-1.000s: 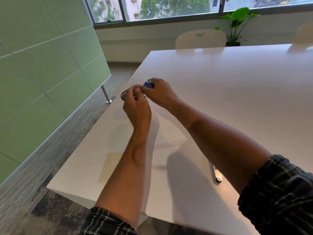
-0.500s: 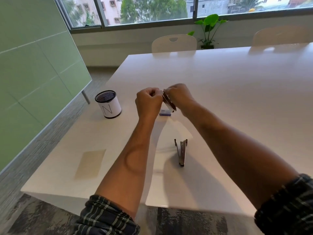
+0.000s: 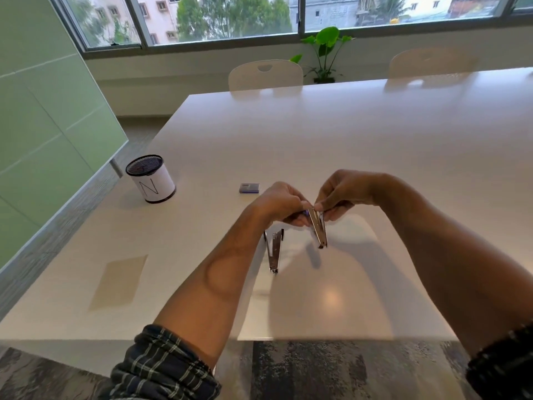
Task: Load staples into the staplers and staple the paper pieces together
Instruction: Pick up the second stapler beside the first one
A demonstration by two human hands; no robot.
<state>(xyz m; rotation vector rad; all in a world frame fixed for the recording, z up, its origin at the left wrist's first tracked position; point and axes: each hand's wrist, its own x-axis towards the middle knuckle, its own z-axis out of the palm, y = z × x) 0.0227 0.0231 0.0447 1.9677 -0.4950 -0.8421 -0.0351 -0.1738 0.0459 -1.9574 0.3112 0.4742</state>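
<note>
I hold a metal stapler up between my two hands, its top end pinched in my fingers and its nose hanging down below them, off the bench. My left hand and right hand both curl round that top end; whether staples are in it I cannot tell, as my fingertips hide the part. A second stapler lies on the bench just below my left fingers, partly cut off by my wrist. Half a second ago it lay clear of my arm. The blue staple box sits beyond my left fingers, and a mesh cup stands well to their left.
</note>
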